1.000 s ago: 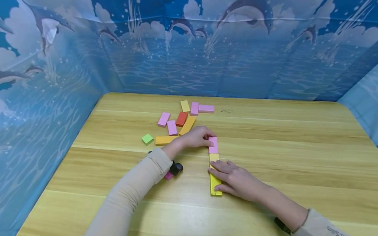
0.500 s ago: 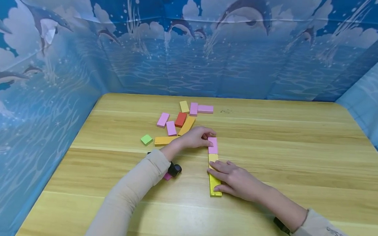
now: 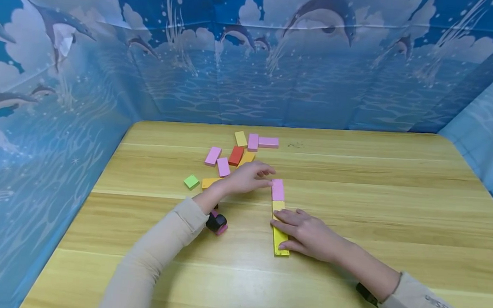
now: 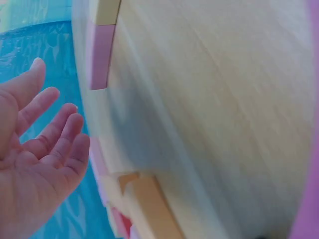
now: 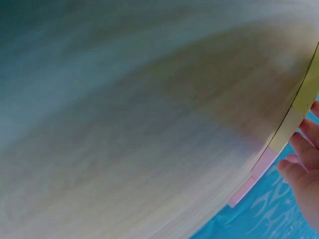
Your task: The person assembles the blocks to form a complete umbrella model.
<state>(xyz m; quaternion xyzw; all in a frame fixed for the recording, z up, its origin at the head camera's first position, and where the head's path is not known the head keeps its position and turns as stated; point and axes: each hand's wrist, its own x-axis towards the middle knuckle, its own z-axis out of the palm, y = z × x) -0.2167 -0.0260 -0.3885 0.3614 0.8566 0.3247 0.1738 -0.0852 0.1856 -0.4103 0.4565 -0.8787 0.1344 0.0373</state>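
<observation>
A row of flat blocks runs away from me: a bright yellow block (image 3: 280, 244) nearest, a pale yellow block (image 3: 278, 205), then a pink block (image 3: 278, 190) at the far end. Just left of the pink block is my left hand (image 3: 246, 178), holding nothing. In the left wrist view its fingers (image 4: 60, 142) are spread a little, and a gap separates them from the pink block (image 4: 101, 57). My right hand (image 3: 309, 235) rests its extended fingers across the two yellow blocks, partly covering them. The right wrist view shows these fingers (image 5: 304, 149) beside the row.
Loose blocks lie left and beyond: orange blocks (image 3: 211, 183), a red block (image 3: 236, 155), a green block (image 3: 191, 182), several pink blocks (image 3: 213, 156) and a yellow one (image 3: 241, 139). A darker pink block (image 3: 222, 230) sits under the left wrist camera. A blue dolphin curtain (image 3: 251, 92) borders the table.
My left hand has let go of the pink block and drawn back a little to the left. The right hand and the row have stayed in place.
</observation>
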